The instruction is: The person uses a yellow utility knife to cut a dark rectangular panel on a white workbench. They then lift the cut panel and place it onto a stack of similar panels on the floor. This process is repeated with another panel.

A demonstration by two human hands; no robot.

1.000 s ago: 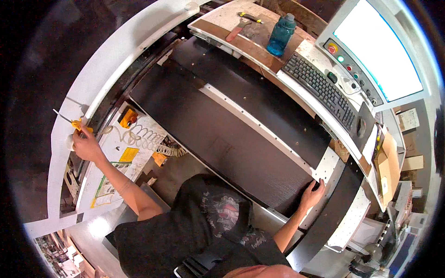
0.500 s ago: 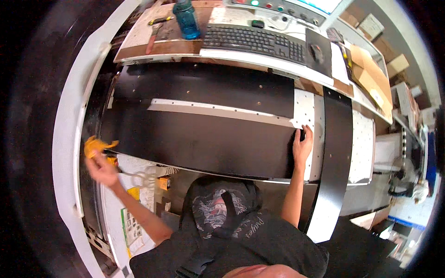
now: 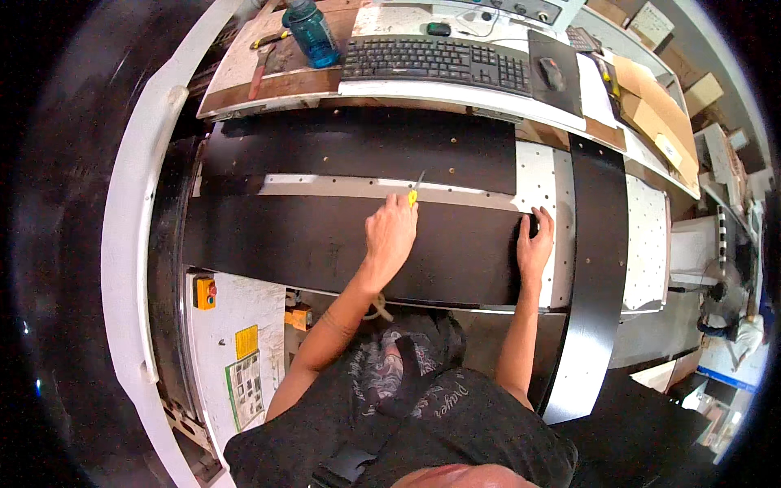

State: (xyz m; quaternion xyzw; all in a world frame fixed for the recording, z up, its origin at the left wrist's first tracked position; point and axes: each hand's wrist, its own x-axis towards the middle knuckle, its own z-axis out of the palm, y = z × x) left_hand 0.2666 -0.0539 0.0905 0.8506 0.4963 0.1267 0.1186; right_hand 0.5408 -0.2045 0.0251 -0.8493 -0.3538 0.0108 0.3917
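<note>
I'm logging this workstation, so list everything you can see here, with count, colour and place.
Long panels: two, black, side by side across the machine bed.
Upright panel: one, black, at the bed's right end.
Perforated bed: one, white, under the panels.
Keyboard: one, black, on the far shelf.
Mouse: one, dark, right of the keyboard.
Bottle: one, blue, left of the keyboard.
Cardboard: brown, far right.
Button box: one, yellow, on the left.
Left hand: holds a yellow-handled tool at the near panel's far edge.
Right hand: flat on the near panel's right end.
</note>
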